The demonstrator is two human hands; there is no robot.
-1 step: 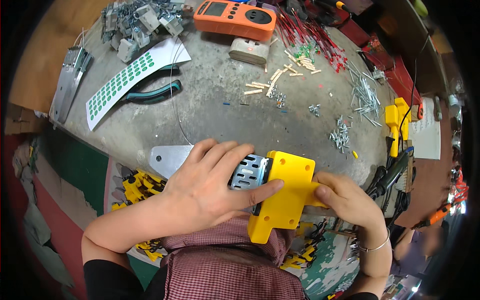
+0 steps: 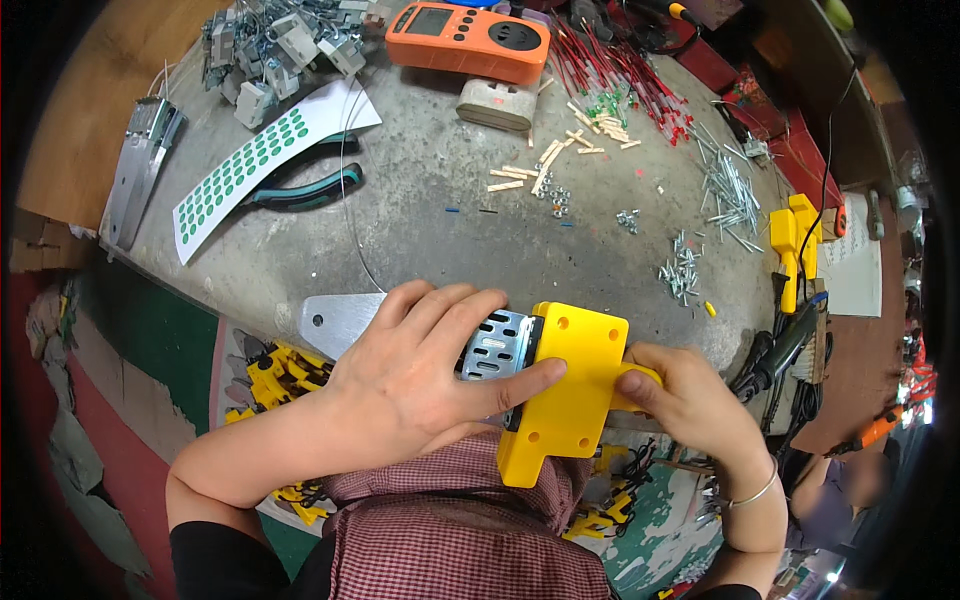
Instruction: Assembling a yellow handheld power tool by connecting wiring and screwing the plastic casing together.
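Note:
A pipe welder (image 2: 570,385) with a yellow plastic housing lies across the near edge of the bench, over my lap. A slotted metal sleeve (image 2: 490,350) and a flat metal heating plate (image 2: 338,318) with a round hole extend from it to the left. My left hand (image 2: 415,370) lies over the sleeve, fingers bent over its far side and thumb pressed along the housing. At the right end, my right hand (image 2: 680,395) grips the yellow handle part, thumb on top. Its other fingers are mostly hidden. A thin wire (image 2: 352,215) runs up from beside the plate.
Pliers (image 2: 310,188) lie partly under a sheet of green dot stickers (image 2: 240,175). Beyond are an orange meter (image 2: 465,42), a socket block (image 2: 497,103), and red-wired parts (image 2: 630,70). Loose screws (image 2: 680,268), long pins (image 2: 733,195) and yellow handle shells (image 2: 793,245) lie right.
My right hand has shifted slightly left on the handle, its thumb now nearer the housing. The left hand and the pipe welder have barely moved.

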